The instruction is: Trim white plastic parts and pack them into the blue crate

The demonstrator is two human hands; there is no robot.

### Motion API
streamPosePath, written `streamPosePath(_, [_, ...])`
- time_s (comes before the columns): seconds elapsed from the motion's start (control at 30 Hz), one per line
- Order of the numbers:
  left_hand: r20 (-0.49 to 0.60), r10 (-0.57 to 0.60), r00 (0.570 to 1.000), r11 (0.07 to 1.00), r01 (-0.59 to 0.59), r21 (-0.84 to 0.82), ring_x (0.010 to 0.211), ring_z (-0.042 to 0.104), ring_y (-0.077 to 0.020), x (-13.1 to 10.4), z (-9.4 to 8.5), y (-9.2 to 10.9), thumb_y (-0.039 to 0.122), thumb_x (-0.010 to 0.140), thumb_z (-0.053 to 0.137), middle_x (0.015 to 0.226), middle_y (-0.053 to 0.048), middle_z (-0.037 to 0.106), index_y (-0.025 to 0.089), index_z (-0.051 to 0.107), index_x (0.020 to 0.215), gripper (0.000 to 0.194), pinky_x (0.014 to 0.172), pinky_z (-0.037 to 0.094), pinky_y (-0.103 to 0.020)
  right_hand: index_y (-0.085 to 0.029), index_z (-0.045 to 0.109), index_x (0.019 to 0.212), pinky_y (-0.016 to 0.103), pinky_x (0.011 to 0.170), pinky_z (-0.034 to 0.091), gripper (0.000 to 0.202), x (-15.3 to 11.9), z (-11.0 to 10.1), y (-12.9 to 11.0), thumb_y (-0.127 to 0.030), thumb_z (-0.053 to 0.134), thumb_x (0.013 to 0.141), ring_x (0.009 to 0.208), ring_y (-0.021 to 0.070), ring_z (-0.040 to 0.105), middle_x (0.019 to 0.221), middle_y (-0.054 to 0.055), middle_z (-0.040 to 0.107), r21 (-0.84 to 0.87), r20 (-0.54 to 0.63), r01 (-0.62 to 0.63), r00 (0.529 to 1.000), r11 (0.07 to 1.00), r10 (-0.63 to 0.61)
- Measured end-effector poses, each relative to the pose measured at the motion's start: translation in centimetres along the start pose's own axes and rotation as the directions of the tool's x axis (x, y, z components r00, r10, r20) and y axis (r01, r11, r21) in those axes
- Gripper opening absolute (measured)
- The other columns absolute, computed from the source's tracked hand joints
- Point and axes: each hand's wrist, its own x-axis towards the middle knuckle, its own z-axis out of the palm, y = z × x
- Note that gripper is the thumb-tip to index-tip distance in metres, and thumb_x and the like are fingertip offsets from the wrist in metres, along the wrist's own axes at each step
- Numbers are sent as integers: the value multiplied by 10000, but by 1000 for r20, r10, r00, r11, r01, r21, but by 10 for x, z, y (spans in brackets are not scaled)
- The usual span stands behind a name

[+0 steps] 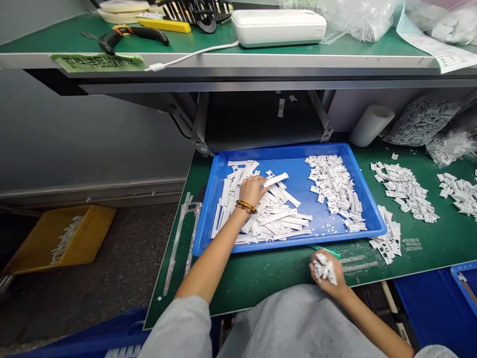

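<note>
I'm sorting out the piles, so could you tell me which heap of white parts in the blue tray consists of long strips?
The left heap in the blue tray, under the left hand, is long strips; the right heap is small short pieces.

left hand [252,189] lifts white strip [276,179] — blue tray [367,196]

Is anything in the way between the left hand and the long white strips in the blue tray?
Nothing visible. The left hand already rests on the pile of long white strips inside the blue tray, with one strip at its fingertips. The right hand, clutching small white pieces, stays outside the tray's near rim.
</note>
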Motion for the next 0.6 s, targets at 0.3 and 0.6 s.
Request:
streamPosePath(0.3, [363,587,724,805,-474,-356,733,637,-169,-64,-42,87,292,865,618,821,-54,722,179,747,912,178,682,453,-262,-226,569,945,345,692,531,148,77,-23,-30,-285,658,843,786,212,652,890,58,666,-171,-194,1,980,985,-35])
streamPosePath(0.6, [352,488,798,743,-169,-647,838,659,-179,-39,-42,61,384,823,663,961,-60,733,205,732,1021,275,785,535,-293,-219,572,846,313,560,518,153,33,-11,-26,-330,660,789,588,168,587,695,-3,620,201,-128,-332,924,922,360])
